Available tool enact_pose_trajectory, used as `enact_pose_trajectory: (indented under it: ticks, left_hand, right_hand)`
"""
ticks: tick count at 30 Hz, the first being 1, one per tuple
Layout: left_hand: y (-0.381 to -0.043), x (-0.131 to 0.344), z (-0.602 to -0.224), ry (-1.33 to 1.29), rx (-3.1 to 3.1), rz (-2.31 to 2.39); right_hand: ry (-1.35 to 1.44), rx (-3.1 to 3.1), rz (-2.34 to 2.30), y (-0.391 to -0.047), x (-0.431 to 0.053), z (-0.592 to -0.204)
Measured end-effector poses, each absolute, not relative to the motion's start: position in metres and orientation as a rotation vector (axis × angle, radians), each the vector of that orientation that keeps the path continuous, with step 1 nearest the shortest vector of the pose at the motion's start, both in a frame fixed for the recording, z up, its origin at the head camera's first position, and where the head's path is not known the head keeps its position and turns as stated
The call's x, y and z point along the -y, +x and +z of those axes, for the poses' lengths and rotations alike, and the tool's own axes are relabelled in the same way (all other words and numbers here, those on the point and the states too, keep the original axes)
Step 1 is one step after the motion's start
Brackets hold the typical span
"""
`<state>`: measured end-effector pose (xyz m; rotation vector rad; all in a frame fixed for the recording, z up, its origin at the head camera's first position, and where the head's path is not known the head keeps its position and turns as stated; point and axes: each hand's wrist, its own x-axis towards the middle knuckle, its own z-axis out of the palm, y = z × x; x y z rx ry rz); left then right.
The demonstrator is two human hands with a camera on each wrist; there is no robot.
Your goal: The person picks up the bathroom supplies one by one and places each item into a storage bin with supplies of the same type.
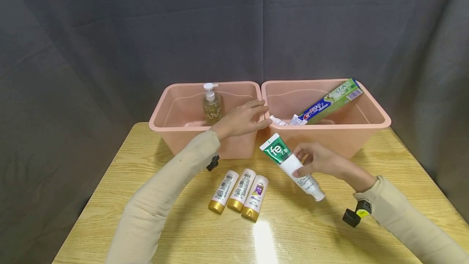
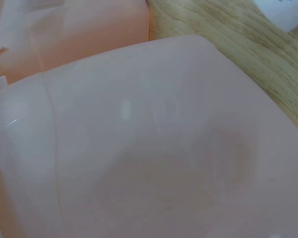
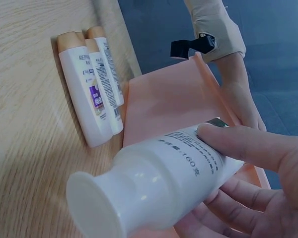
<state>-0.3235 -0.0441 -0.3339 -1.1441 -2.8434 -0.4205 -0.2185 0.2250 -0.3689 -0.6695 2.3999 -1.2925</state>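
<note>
Right hand (image 1: 316,159) grips tube (image 1: 287,161); left hand (image 1: 244,120), fingers loose, touches rims (image 1: 264,92). Left bin (image 1: 232,150), by left hand: pump bottle (image 1: 211,111). Right bin (image 1: 353,139), beyond right hand: box (image 1: 331,103), white items (image 1: 297,120).

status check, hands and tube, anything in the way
Right hand grips tube, outside right bin. Left hand where bin rims meet. Three bottles lie clear of it.

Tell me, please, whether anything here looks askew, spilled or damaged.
Nothing looks spilled or damaged. Only the green box seems askew: it leans at a slant in the right bin, upper end against the rim, rather than lying flat.
</note>
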Motion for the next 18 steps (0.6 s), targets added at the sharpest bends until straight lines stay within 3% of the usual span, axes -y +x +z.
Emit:
enact_pose_trajectory:
  ticks: [18]
  left_hand:
    - [-0.3233,0.0446,-0.3332,-1.142,2.844,-0.426]
  right_hand:
    - [-0.682,-2.444,-1.288,-0.2212,-0.224,-0.3587]
